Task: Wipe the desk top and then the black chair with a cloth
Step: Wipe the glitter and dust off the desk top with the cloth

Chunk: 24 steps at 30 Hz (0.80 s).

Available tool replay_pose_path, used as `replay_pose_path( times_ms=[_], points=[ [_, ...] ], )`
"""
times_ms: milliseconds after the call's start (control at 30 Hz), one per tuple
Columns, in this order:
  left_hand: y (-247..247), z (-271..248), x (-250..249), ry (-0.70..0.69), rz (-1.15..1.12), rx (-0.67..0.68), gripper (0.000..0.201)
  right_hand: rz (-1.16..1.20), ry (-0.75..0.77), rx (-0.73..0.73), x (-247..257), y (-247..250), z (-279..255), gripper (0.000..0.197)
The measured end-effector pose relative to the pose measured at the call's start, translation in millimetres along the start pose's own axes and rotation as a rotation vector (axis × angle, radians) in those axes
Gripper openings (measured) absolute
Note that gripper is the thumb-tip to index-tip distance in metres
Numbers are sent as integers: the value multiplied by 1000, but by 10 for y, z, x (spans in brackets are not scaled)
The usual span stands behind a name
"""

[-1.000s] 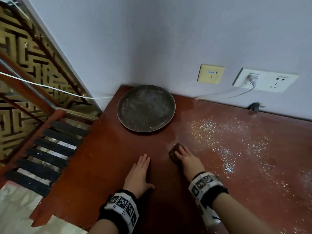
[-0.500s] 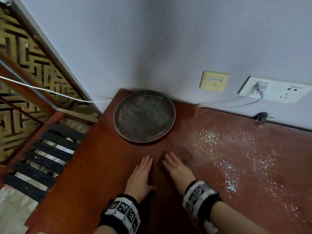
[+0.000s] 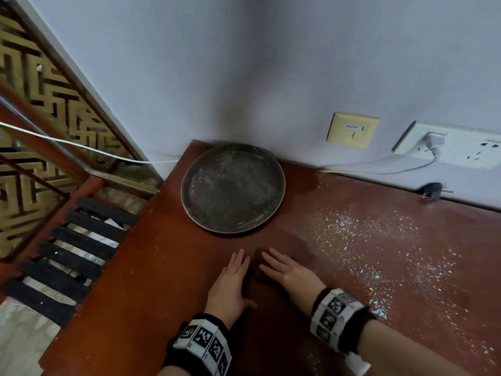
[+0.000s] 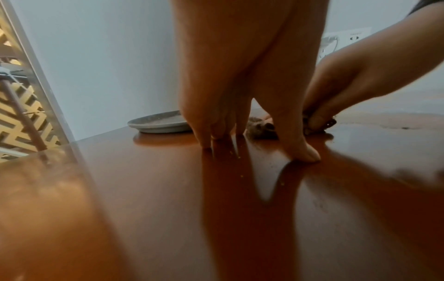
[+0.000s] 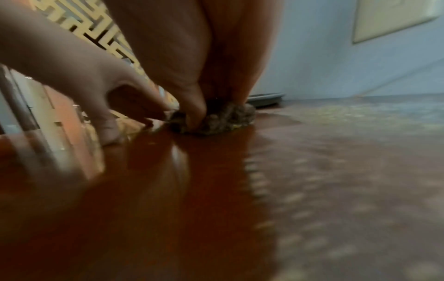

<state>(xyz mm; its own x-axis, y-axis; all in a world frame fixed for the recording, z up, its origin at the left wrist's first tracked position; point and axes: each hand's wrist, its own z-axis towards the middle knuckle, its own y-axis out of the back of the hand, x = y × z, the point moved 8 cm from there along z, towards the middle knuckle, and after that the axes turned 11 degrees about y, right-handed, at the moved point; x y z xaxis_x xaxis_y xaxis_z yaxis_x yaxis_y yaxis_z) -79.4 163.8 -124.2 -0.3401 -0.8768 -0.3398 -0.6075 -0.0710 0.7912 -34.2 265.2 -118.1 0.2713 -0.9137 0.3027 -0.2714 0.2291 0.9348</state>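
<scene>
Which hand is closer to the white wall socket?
Right. The right hand holds the cloth on the desk, below and left of the white wall socket; the left hand lies flat farther left.

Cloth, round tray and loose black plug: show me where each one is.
cloth (image 5: 228,119): right wrist view, its bunched, fuzzy middle.
round tray (image 3: 233,188): head view, its bare dusty middle.
black plug (image 3: 433,189): head view, its dark body.

The glossy red-brown wooden desk (image 3: 141,267) is scattered with white, glinting specks on its right side. The round dark grey metal tray (image 3: 233,188) is mottled with pale dust, beside a crumpled dark brown cloth (image 3: 257,264). The lattice screen (image 3: 40,85) shows a gold maze pattern.
</scene>
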Motion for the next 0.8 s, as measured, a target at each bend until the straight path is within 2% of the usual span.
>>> replay_pose_path(
  times_ms=[67,100,167,200,233,267,367,400,433,500,567,600,633,733,800],
  points=[
    [0,4,2,3,-11,4,105,50,-33,-17,-292,76,-67,56],
    [4,6,4,5,-14,5,106,115,-144,-11,-522,104,-97,58],
    [6,-1,0,11,-11,12,107,163,-389,-118,-874,240,-162,60],
    [7,0,-3,11,-7,14,107,169,-462,-169,-928,277,-156,61],
    [8,4,-15,7,-2,17,106,193,-493,-148,-877,239,-117,63],
    [9,10,-34,-3,2,20,105,177,-434,-130,-729,202,-53,64],
    [28,80,-126,-53,18,14,100,87,-35,-194,-247,194,90,57],
    [43,113,-167,-65,21,15,100,90,-21,-184,-327,212,85,57],
    [67,146,-208,-75,21,12,100,94,-53,-148,-497,189,77,57],
    [132,224,-296,-89,5,-8,100,236,-292,-66,-948,175,-12,57],
    [187,281,-382,-98,-5,-22,98,222,-478,-145,-1184,303,-46,58],
    [198,301,-415,-104,0,-25,98,187,-511,-155,-1154,334,-22,60],
    [197,329,-453,-108,7,-25,98,180,-504,-120,-1054,361,4,63],
    [164,399,-533,-99,8,-24,97,118,-299,-42,-672,341,33,65],
    [129,418,-582,-100,5,-15,95,135,-256,-81,-867,360,4,61]
  ],
)
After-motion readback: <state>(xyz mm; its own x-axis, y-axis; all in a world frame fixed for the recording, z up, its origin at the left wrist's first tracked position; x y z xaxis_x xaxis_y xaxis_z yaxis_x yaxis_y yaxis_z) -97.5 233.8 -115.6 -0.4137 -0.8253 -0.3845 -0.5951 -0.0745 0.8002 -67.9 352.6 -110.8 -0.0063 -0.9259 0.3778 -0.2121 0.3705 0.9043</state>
